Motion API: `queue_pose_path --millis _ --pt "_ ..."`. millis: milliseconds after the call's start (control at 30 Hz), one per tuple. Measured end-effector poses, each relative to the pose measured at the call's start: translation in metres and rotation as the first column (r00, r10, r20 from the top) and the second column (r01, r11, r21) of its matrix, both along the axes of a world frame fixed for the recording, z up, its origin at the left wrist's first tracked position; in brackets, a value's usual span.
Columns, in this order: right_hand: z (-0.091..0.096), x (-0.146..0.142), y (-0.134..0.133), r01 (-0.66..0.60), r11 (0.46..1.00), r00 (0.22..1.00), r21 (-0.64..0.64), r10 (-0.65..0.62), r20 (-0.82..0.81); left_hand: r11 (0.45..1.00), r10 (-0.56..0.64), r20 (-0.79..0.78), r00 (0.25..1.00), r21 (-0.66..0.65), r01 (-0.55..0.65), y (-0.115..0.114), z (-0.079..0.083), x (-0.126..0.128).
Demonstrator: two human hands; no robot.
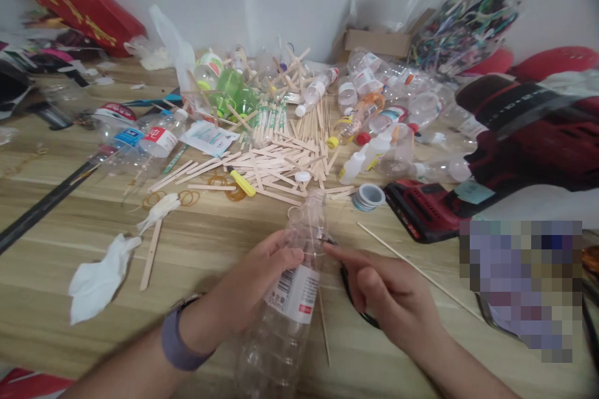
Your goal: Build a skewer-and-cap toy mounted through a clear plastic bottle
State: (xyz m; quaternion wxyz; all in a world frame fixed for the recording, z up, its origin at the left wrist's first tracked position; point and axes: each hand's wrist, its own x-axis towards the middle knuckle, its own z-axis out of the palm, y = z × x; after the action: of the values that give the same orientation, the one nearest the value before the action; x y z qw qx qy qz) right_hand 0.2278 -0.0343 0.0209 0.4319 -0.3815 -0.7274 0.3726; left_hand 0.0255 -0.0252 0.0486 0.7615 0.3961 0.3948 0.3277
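Observation:
My left hand (255, 283) is wrapped round a clear plastic bottle (292, 299) with a white label, its open neck pointing away from me. My right hand (386, 296) is closed on black-handled scissors (350, 293), with the forefinger stretched toward the bottle's shoulder. The blades are hidden behind the bottle and fingers. A thin wooden stick (324, 330) lies on the table under the bottle.
A heap of wooden craft sticks (276, 162), several empty bottles (397, 118), rubber bands (187, 198), a tape roll (368, 196), crumpled tissue (98, 280), a long skewer (416, 271) and a red and black bag (528, 137) crowd the wooden table (210, 249).

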Motion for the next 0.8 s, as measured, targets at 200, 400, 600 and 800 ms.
queue_pose_path --millis 200,400,600,800 --pt "0.002 -0.006 0.002 -0.102 0.905 0.956 0.412 -0.025 0.291 1.000 0.016 -0.018 1.000 -0.014 -0.017 0.002 0.003 0.002" --pt "0.000 -0.008 0.000 -0.105 0.911 0.956 0.399 -0.018 0.294 0.999 0.036 -0.078 0.996 -0.025 -0.038 0.001 -0.017 0.004" --pt "-0.003 -0.010 -0.001 -0.121 0.950 0.979 0.288 0.066 0.193 0.999 0.015 -0.109 0.994 0.035 -0.011 0.001 -0.016 0.003" --pt "-0.003 -0.004 -0.004 -0.240 0.948 0.965 -0.208 0.210 -0.157 1.000 -0.022 -0.161 0.987 0.010 0.024 0.001 -0.007 0.001"
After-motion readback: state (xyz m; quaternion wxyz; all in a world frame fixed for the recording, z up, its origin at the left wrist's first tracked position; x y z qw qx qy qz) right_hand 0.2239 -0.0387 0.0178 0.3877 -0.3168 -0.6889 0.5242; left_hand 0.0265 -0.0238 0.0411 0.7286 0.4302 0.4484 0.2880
